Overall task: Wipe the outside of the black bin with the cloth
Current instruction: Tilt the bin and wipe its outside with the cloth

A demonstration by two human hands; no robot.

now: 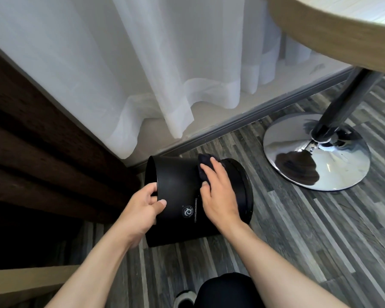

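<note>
The black bin (178, 183) lies on its side on the striped wooden floor, its open rim to the left and its base to the right. A round grey logo with a line of text shows on its wall. My left hand (142, 210) grips the open rim, thumb outside and fingers curled inside. My right hand (218, 194) presses a dark cloth (206, 165) flat against the bin's upper wall near the base end. Most of the cloth is hidden under my palm.
A round table's chrome base (316, 152) and grey pole (342, 103) stand to the right of the bin. White sheer curtains (142, 74) hang behind it above a grey floor track. Dark wooden furniture (42, 152) borders the left. My knee and shoe (185, 296) are at the bottom.
</note>
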